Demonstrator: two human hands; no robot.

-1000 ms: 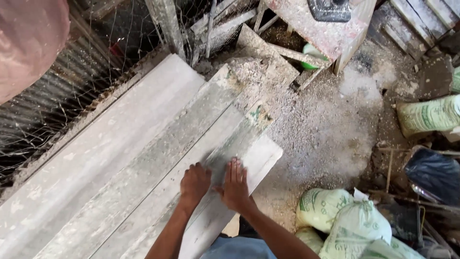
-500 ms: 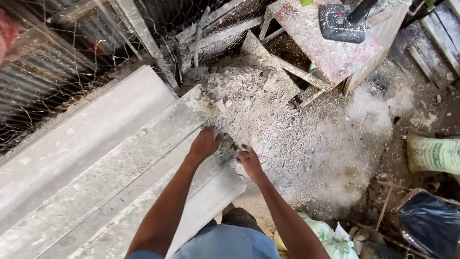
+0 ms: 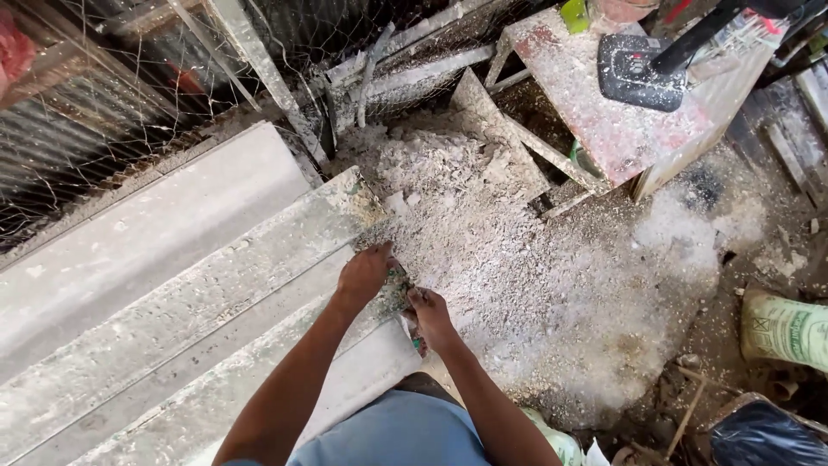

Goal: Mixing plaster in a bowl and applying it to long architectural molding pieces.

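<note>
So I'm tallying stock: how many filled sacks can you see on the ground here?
2 at least. One green-printed sack lies at the right edge; part of another pale sack shows at the bottom, behind the right hand's forearm. More may be out of frame.
</note>
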